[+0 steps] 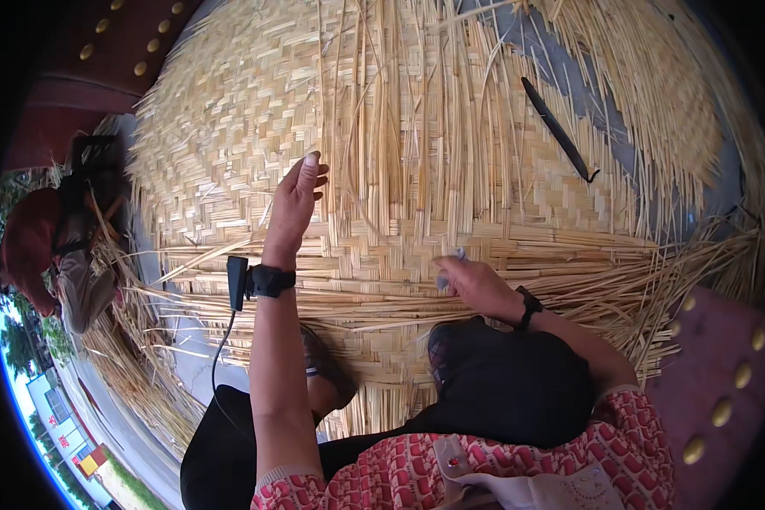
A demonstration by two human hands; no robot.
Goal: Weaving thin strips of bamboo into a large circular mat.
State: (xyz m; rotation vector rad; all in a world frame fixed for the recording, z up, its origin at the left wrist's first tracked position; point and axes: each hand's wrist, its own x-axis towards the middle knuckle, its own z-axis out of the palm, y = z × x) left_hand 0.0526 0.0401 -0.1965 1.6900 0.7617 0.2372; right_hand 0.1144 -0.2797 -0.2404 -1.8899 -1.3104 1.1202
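Observation:
A broad straw-coloured mat (229,127) of woven flat reed strips lies in front of me, and I crouch on its near part. My left hand (296,204) is raised over its middle, thumb up and fingers loosely bent and apart, with nothing visible in it. Loose upright strips (391,127) run away from me just right of that hand. Lower and to the right, my right hand (483,287) is closed around a small grey thing (452,270), blurred and mostly hidden by the fingers. It is close above the crosswise strips (561,255).
A long dark curved bar (557,127) rests on the mat at far right. Another person (51,246) sits at the left beside piled reeds (136,365). Dark red studded panels (722,374) stand at lower right and upper left. A cable (217,357) hangs from my left wrist device.

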